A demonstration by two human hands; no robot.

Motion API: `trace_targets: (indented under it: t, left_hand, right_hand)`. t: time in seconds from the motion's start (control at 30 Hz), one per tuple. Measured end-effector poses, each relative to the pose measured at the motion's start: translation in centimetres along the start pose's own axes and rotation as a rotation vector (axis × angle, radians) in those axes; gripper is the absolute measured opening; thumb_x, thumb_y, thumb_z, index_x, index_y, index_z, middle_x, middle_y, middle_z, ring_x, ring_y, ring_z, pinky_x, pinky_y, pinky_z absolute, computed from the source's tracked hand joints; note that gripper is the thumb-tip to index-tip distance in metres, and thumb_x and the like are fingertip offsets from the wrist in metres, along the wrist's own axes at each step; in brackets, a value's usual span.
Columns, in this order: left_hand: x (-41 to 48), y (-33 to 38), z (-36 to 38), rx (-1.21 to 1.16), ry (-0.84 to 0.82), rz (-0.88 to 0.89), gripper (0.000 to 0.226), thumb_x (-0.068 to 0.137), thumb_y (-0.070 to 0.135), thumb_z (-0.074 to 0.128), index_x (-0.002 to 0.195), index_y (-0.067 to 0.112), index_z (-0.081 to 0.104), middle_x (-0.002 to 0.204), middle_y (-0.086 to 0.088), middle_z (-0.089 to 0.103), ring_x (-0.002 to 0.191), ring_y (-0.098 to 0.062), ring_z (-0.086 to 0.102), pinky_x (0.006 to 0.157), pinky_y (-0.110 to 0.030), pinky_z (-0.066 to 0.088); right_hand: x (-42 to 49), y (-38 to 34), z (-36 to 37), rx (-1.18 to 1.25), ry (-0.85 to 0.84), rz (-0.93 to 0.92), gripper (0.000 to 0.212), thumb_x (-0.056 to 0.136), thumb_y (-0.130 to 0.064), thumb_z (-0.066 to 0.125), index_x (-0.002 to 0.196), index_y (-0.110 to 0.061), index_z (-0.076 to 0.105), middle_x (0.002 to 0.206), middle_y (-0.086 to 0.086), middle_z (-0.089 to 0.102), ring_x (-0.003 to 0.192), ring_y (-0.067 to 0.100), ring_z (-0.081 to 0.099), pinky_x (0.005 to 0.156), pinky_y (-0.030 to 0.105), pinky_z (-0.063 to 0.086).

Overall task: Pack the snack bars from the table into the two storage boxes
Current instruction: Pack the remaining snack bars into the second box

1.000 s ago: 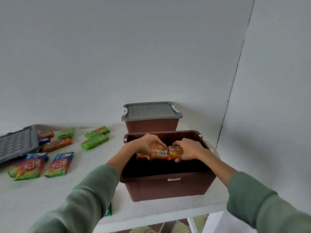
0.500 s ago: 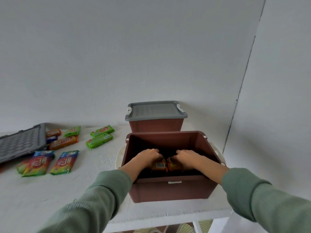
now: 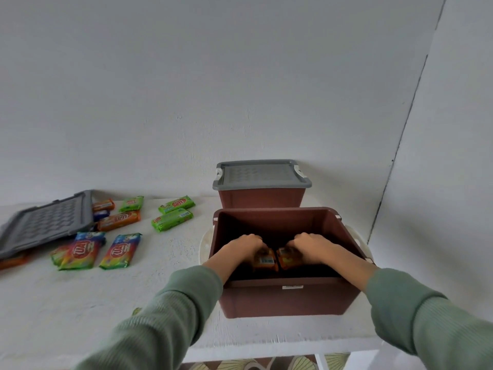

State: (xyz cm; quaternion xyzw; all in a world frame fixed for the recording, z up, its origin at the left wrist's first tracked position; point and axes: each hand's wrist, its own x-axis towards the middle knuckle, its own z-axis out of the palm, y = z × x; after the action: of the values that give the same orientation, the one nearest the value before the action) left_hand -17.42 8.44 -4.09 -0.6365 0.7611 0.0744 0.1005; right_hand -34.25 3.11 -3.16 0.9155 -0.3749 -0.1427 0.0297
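Left hand (image 3: pixel 244 245) grips left bar (image 3: pixel 264 260), right hand (image 3: pixel 310 245) grips right bar (image 3: pixel 286 259), both low in open box (image 3: pixel 282 283); best laid flat, side by side, leaving room toward 12 o'clock.

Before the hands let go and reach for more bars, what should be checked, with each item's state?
1. Top of open box uncovered: ok.
2. Grip: left hand and right hand, inside it, hold orange bars: ok.
3. Those bars down on the box floor: cannot tell, dark inside.
4. More to pack: ok, green bars lie on the table.
5. Access to second box: not ok, its lid is on.
6. Bars free of loose lid: not ok, it lies on some.
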Motion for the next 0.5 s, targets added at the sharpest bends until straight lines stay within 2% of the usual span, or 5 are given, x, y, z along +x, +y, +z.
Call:
trace_targets:
  t: [0.07,0.17,0.33,0.43,0.5]
  left_hand:
    - [-0.5,-0.4,-0.7,-0.16,0.058,-0.008,0.052,0.08,0.019,0.068,0.13,0.015,0.052,0.128,-0.009,0.055,0.119,-0.025,0.052,0.101,-0.036,0.043]
    - [-2.2,-1.9,-3.1,-0.415,0.289,-0.009,0.038,0.084,0.012,0.063,0.121,0.011,0.059,0.118,-0.011,0.063,0.11,-0.022,0.058,0.099,-0.033,0.045]
    - [-7.3,-6.8,-5.4,-0.568,0.706,-0.074,0.021,0.082,0.001,0.058,0.1,0.005,0.069,0.092,-0.008,0.071,0.076,-0.012,0.061,0.069,-0.001,0.041]
    - [-10.7,-11.6,-4.0,-0.631,0.766,-0.221,0.021,0.082,-0.002,0.058,0.098,0.006,0.07,0.091,-0.01,0.071,0.068,-0.003,0.06,0.067,-0.002,0.042]
    - [-12.7,-14.5,-2.2,-0.67,0.77,-0.309,0.022,0.081,-0.003,0.059,0.098,0.005,0.07,0.091,-0.012,0.071,0.062,0.01,0.059,0.073,-0.011,0.048]
  right_hand:
    - [-0.2,-0.3,-0.9,0.149,0.096,0.028,0.042,0.089,-0.032,0.055,0.131,-0.025,0.05,0.127,0.004,0.058,0.115,0.024,0.056,0.089,0.037,0.05]
    - [-0.2,-1.6,-3.8,0.379,0.309,0.071,0.038,0.085,-0.035,0.062,0.121,-0.025,0.059,0.117,0.002,0.065,0.105,0.02,0.062,0.084,0.035,0.053]
    - [0.4,-8.0,-9.2,0.666,0.543,0.005,0.039,0.087,-0.024,0.061,0.126,-0.02,0.056,0.119,0.004,0.064,0.107,0.02,0.06,0.092,0.033,0.048]
    - [0.4,-13.4,-10.8,0.76,0.539,-0.134,0.044,0.089,-0.023,0.058,0.132,-0.019,0.05,0.127,0.006,0.059,0.113,0.021,0.057,0.098,0.033,0.043]
    - [0.6,-17.0,-10.9,0.772,0.513,-0.225,0.047,0.09,-0.022,0.057,0.135,-0.019,0.047,0.133,0.007,0.054,0.12,0.022,0.052,0.099,0.032,0.04]
